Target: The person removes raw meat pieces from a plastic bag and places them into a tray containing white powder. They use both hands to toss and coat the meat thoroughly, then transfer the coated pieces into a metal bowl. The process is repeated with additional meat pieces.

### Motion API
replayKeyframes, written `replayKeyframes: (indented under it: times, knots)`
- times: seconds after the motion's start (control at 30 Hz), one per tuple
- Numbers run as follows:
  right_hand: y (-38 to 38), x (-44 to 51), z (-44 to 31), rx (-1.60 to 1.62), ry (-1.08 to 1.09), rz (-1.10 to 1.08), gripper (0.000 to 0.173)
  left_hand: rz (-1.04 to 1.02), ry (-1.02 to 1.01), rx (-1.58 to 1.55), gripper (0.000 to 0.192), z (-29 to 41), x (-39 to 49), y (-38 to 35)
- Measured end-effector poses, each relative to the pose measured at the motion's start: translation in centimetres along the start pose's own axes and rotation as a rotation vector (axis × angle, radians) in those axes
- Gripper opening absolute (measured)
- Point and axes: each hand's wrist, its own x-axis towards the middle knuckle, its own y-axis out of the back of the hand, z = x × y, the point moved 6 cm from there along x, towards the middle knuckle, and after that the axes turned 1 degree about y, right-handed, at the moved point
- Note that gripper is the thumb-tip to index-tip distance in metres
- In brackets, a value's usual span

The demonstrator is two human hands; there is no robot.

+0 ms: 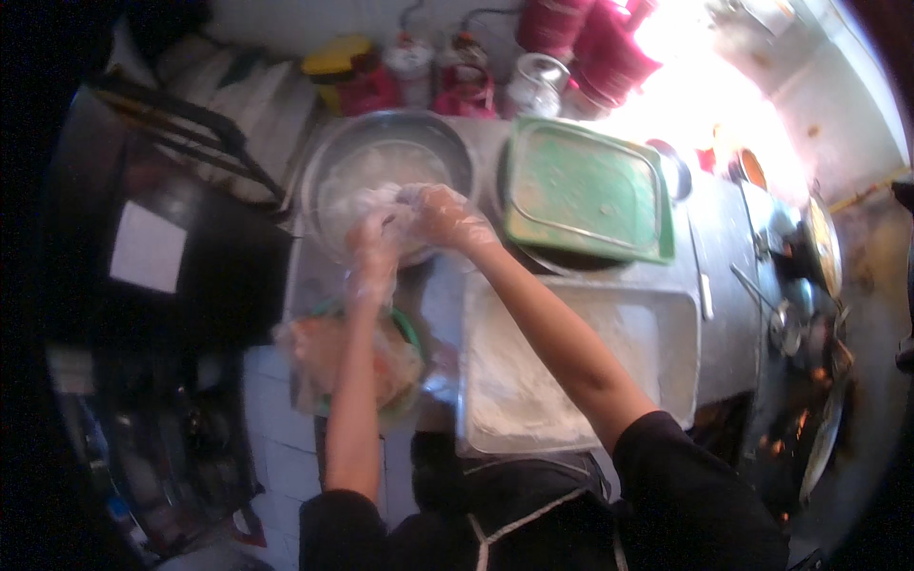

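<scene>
My left hand [373,243] and my right hand [444,215] meet over the near side of a wide metal bowl [457,146]. Both wear clear plastic gloves, coated whitish at the fingers. A cloudy, pale mixture [346,182] fills the lower part of the bowl. Blur around the fingertips hides whether anything is pinched between them. Below my left forearm, a clear plastic bag [314,357] with orange-pink contents rests in a green basket [409,332]. Under my right forearm lies a deep rectangular metal pan [685,357] holding white flour-like powder [507,378].
A green plastic tray [585,189] sits on a round vessel right of the bowl. Further right, a white-handled utensil [706,296] lies on the metal table [725,342], beside a stove area with a pan [825,246]. Gas cylinders [464,89] stand behind; a dark cabinet [214,285] is left.
</scene>
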Motion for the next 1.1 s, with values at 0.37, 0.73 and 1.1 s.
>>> replayKeyframes:
  times: [0.37, 0.73, 1.1]
  knots:
    - [8.9, -41.1, 3.2, -0.014, -0.578, -0.374, 0.087, -1.012, -0.032, 0.459, 0.101, 3.3, -30.5, -20.2]
    - [4.2, -46.6, 4.0, 0.611, -0.777, -0.404, 0.090, -0.943, 0.293, -0.210, 0.091, 1.9, -31.5, -23.7]
    - [9.6, -46.1, 5.2, 0.277, -0.587, -0.266, 0.016, -0.533, 0.252, -0.090, 0.048, 4.5, -28.4, -18.8]
